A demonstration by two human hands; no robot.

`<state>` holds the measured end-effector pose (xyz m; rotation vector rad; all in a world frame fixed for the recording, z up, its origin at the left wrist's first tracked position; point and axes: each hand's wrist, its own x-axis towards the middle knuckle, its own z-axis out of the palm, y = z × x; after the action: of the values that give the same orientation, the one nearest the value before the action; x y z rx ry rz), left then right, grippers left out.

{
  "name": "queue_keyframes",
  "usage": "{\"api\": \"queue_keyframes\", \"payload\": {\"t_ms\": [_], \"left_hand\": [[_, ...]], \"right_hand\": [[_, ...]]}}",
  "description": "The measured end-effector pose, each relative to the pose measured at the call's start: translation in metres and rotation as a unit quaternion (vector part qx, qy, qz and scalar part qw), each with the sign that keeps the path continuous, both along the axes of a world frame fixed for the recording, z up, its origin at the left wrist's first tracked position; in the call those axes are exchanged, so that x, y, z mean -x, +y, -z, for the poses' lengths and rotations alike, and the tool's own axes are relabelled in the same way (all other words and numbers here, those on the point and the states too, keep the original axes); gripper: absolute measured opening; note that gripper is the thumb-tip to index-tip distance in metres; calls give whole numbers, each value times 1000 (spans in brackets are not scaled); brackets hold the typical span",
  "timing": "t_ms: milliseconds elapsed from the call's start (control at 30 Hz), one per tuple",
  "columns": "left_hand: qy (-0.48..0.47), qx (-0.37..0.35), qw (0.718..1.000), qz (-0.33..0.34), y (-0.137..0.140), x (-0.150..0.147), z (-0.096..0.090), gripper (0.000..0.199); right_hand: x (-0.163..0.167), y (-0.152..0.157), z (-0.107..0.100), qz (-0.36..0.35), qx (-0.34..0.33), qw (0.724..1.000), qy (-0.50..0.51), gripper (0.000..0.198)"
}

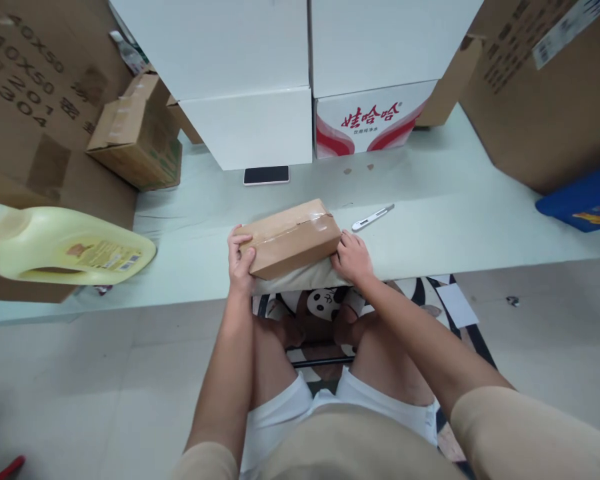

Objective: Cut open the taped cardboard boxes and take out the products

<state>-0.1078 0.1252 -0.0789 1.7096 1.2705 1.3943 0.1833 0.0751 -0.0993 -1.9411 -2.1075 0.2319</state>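
A small brown cardboard box [295, 239] with clear tape along its top seam is at the front edge of the table, tilted slightly. My left hand [241, 259] grips its left end, thumb and fingers bent round the corner. At the right end, my right hand [353, 256] is closed against the lower corner, its fingertips partly hidden. Just beyond that hand lies a white utility knife [373, 218]. A phone [267, 175] with a dark screen rests farther back, in front of the white boxes.
White cartons [260, 127] stand stacked at the back, one with red print [375, 120]. On the left are a yellow jug [75, 245], a carton [140, 133] and a large box [35, 87]. A blue container [583, 199] and another large box [535, 113] occupy the right.
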Motion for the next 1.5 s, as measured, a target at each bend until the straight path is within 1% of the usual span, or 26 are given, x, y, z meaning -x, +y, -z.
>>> {"api": "queue_keyframes", "payload": {"t_ms": [100, 267, 367, 433, 467, 567, 633, 700, 767, 833, 867, 900, 933, 967, 1000, 1033, 1067, 1100, 1133, 1200, 1267, 1400, 1500], "left_hand": [[-66, 5, 998, -6, -4, -10, 1, 46], [-77, 11, 997, -3, -9, -11, -6, 36], [-96, 16, 995, 21, -8, -11, -9, 32], [-98, 22, 994, 32, -7, -12, -11, 32], [-96, 25, 994, 33, -6, -12, -12, 31], [-91, 23, 995, 35, -6, -13, -14, 31], [-90, 13, 995, 41, -5, -13, -17, 31], [-87, 6, 995, 47, -4, -12, -20, 30], [-82, 11, 995, 49, -2, -12, -23, 30], [-83, 19, 995, 55, 0, -12, -25, 30], [-87, 21, 994, 60, 1, -12, -26, 29], [-92, 21, 993, 66, 2, -12, -27, 29], [-96, 23, 992, 73, 2, -13, -28, 28], [-99, 25, 992, 78, 3, -13, -29, 28], [-100, 29, 991, 82, 4, -13, -29, 28], [-100, 33, 991, 84, 5, -14, -30, 28], [-99, 37, 991, 85, 5, -15, -30, 28], [-99, 39, 991, 86, 6, -15, -31, 28], [-100, 39, 990, 86, 7, -16, -31, 28], [-101, 36, 990, 90, 7, -17, -32, 27], [-104, 31, 990, 94, 7, -19, -33, 27], [-99, 23, 990, 94, 7, -19, -33, 26], [-88, 24, 992, 91, 6, -18, -34, 27]], "right_hand": [[-1, 1, 2, 3, -5, 1000, -1, 52], [-6, 1, 10, 24, -28, 999, 24, 52], [-23, 6, 11, 73, -49, 996, 28, 59], [-43, 12, 7, 118, -59, 991, 13, 63], [-54, 16, 2, 133, -50, 990, -8, 65], [-85, 25, -12, 132, 15, 987, -86, 64], [-99, 27, -21, 112, 44, 987, -105, 57], [-108, 27, -28, 99, 53, 988, -103, 48], [-112, 26, -34, 97, 56, 989, -96, 38], [-115, 25, -44, 110, 53, 988, -94, 30], [-115, 25, -51, 130, 34, 989, -67, 26], [-113, 25, -59, 157, -3, 988, -9, 23], [-110, 24, -69, 185, -55, 978, 84, 20], [-104, 23, -80, 204, -114, 951, 202, 17], [-96, 21, -91, 206, -167, 907, 326, 16], [-85, 19, -103, 190, -205, 858, 431, 18], [-72, 16, -113, 161, -221, 818, 506, 22], [-59, 13, -123, 132, -221, 797, 547, 24], [-45, 11, -130, 111, -212, 788, 567, 26], [-23, 10, -138, 96, -194, 791, 572, 26], [-10, 11, -139, 108, -189, 795, 566, 25], [-12, 13, -131, 143, -195, 805, 541, 26], [-17, 11, -128, 145, -196, 818, 521, 28]]}}
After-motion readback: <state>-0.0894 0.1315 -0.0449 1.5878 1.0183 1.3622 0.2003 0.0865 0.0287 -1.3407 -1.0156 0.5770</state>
